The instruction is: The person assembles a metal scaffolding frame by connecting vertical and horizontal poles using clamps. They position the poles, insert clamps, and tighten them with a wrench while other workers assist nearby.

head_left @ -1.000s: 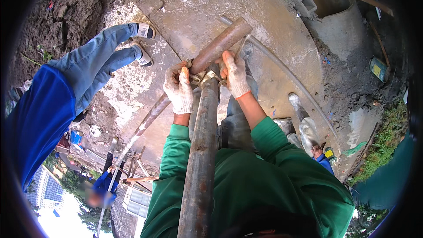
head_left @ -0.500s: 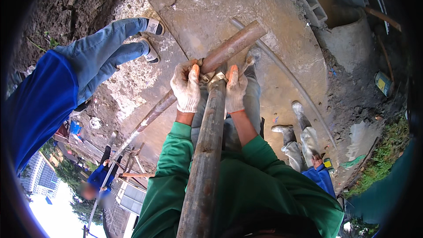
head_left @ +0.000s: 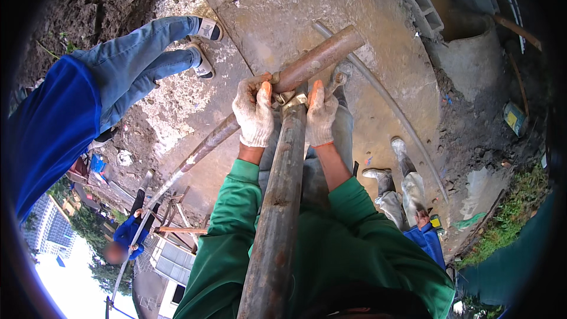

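A long rusty steel pipe (head_left: 277, 195) runs up from the lower edge to a metal pipe clamp (head_left: 294, 100), where it meets a brown crossing pipe (head_left: 207, 145). My left hand (head_left: 253, 112), in a pale knitted glove with orange fingertips, is closed on the clamp's left side. On the right of the joint my gloved right hand (head_left: 322, 113) is closed, its thumb up beside the clamp. Past its fingers sticks the rounded end of what looks like a spanner (head_left: 340, 77); the grip itself is partly hidden. The crossing pipe's open end lies beyond my hands.
A person in blue jeans (head_left: 133, 50) stands close at left; another in grey boots (head_left: 387, 186) stands at right. Farther left, a person in blue (head_left: 131, 231) holds the crossing pipe's far part. A curved-looking pipe (head_left: 393, 106) lies on the concrete, with hollow blocks (head_left: 418, 3) beyond.
Both hands and the joined pipes appear slightly farther right in view. My hands keep their places at the clamp, and the distant person in blue has shifted slightly.
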`<action>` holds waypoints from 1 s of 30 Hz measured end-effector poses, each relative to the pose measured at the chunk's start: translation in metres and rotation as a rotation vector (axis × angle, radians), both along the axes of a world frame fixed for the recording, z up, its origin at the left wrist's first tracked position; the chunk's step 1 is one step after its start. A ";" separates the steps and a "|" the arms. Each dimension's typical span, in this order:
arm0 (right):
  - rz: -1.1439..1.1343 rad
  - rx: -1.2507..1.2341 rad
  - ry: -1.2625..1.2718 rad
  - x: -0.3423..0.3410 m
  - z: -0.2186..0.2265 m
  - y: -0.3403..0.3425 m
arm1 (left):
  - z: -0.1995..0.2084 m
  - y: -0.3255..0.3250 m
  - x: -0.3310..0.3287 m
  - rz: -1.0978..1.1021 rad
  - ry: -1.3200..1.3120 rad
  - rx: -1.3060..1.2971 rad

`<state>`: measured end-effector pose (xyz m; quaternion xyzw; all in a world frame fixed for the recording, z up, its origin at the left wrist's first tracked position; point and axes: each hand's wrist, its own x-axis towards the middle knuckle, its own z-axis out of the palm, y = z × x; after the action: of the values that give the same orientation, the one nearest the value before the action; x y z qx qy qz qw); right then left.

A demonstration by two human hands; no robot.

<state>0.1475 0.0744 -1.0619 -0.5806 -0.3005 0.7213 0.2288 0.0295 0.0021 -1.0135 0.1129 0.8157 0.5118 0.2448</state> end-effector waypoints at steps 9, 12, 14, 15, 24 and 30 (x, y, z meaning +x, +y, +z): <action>0.054 0.007 0.024 -0.002 -0.008 -0.002 | -0.007 0.003 -0.054 -0.180 -0.288 -0.053; 0.003 -0.011 0.035 -0.001 -0.012 -0.004 | -0.001 0.002 -0.065 -0.373 -0.441 -0.177; -0.001 -0.084 0.036 0.000 -0.012 -0.004 | 0.001 0.002 -0.065 -0.312 -0.559 -0.195; 0.037 -0.068 0.076 0.000 -0.011 -0.003 | 0.002 0.002 -0.065 -0.303 -0.575 -0.185; 0.163 0.023 -0.118 0.036 0.001 0.009 | -0.007 0.014 -0.058 -0.443 -0.782 -0.221; 0.272 0.075 -0.087 0.131 0.034 -0.031 | -0.016 0.011 -0.048 -0.497 -0.618 -0.241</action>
<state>0.2780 0.0436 -1.0284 -0.5564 -0.4126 0.7080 0.1372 -0.0189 0.0126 -1.0291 0.1181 0.7057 0.3476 0.6060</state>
